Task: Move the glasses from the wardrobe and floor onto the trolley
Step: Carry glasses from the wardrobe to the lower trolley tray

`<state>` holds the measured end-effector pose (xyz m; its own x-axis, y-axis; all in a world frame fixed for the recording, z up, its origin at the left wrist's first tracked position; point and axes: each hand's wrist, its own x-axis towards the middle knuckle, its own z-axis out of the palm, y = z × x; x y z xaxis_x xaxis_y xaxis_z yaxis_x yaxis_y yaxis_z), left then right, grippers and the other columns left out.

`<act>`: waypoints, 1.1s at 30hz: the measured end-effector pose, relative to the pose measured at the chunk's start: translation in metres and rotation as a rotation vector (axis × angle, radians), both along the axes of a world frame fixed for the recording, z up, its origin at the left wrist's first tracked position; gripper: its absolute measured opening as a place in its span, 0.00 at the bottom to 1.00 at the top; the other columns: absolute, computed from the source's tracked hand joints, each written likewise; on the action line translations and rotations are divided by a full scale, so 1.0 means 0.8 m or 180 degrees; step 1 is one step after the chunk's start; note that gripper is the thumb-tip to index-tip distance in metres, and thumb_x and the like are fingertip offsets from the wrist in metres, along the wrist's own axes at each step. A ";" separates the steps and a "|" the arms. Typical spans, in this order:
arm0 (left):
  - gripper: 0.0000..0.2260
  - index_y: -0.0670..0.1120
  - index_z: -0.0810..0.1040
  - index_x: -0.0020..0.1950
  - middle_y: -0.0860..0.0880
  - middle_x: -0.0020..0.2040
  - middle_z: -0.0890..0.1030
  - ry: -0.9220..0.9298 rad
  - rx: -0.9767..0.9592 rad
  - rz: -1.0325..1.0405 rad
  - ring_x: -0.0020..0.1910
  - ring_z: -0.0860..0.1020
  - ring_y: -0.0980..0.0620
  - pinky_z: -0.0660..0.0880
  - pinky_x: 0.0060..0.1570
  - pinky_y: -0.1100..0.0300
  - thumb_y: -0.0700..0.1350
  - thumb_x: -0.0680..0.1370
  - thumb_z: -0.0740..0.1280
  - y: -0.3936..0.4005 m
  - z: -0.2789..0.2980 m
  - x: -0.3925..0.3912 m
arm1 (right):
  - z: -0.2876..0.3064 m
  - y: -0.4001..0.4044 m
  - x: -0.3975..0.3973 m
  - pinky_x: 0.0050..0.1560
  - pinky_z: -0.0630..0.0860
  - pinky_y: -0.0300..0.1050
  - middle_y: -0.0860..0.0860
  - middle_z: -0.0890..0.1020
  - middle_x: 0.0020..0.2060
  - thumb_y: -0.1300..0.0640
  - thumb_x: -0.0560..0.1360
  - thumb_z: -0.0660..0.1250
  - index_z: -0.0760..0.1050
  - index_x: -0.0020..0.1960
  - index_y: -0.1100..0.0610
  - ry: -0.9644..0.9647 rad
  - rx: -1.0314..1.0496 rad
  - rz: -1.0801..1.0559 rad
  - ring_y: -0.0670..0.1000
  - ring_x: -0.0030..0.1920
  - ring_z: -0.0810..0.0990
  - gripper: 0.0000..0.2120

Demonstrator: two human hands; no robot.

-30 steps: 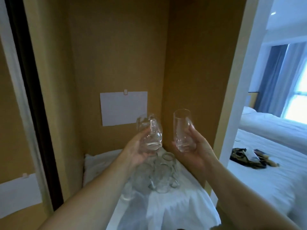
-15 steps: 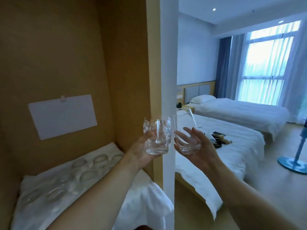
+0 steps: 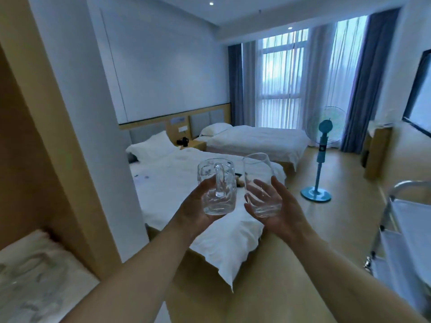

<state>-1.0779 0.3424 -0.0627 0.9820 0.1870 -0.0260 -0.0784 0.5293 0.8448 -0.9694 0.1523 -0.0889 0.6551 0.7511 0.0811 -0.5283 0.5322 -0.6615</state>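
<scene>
Two clear glasses are being held up side by side, close together but apart, over the foot corner of the near white-sheeted bed [image 3: 186,183]. The left hand [image 3: 198,206] is gripping a dimpled clear glass mug with a handle [image 3: 217,186], its fingers curling round the lower body while the handle is facing the camera. The right hand [image 3: 277,206] is cupping a tall smooth clear tumbler [image 3: 257,183] from below, its fingers spreading loosely round the base and the tumbler tilting slightly to the left. The metal-framed trolley with white cloth sides [image 3: 403,229] is showing at the right edge, well apart from both hands, with bare wooden floor [image 3: 338,217] lying open between them. At the lower left, the wardrobe shelf with a white cloth [image 3: 35,264] is carrying more glasses [image 3: 25,273], blurred. A blue standing fan [image 3: 323,150] is standing on the floor beyond the bed's foot.
</scene>
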 end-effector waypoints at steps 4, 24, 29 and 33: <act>0.29 0.43 0.87 0.55 0.40 0.56 0.84 0.0179 0.0032 -0.0467 0.52 0.84 0.43 0.81 0.56 0.47 0.52 0.58 0.86 -0.046 -0.014 0.067 | -0.015 -0.056 0.039 0.58 0.80 0.57 0.58 0.83 0.57 0.48 0.57 0.86 0.79 0.61 0.58 0.0289 0.0003 -0.0409 0.58 0.57 0.81 0.35; 0.46 0.40 0.73 0.73 0.42 0.56 0.82 0.0279 0.0267 -0.2467 0.49 0.82 0.45 0.78 0.55 0.49 0.49 0.58 0.85 -0.185 -0.056 0.393 | -0.058 -0.229 0.208 0.52 0.81 0.57 0.59 0.80 0.59 0.47 0.77 0.70 0.74 0.65 0.58 0.0563 -0.0162 -0.2283 0.58 0.54 0.82 0.22; 0.39 0.41 0.75 0.71 0.41 0.59 0.83 0.0381 0.0163 -0.2776 0.53 0.83 0.43 0.78 0.54 0.48 0.52 0.64 0.83 -0.192 -0.064 0.473 | -0.062 -0.232 0.245 0.54 0.82 0.56 0.58 0.82 0.56 0.46 0.71 0.75 0.76 0.61 0.58 0.0591 -0.0245 -0.2696 0.58 0.52 0.83 0.24; 0.33 0.40 0.76 0.71 0.40 0.57 0.83 0.0540 -0.0030 -0.3031 0.49 0.84 0.43 0.80 0.48 0.50 0.53 0.70 0.79 -0.199 -0.087 0.519 | -0.075 -0.235 0.266 0.64 0.76 0.61 0.58 0.84 0.56 0.46 0.58 0.85 0.78 0.62 0.58 0.0596 -0.0449 -0.2961 0.59 0.53 0.83 0.37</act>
<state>-0.6623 0.1830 -0.1320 0.7050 -0.6863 -0.1788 0.5095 0.3148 0.8008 -0.7565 -0.0357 -0.1489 0.9872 -0.0814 -0.1370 -0.0381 0.7138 -0.6993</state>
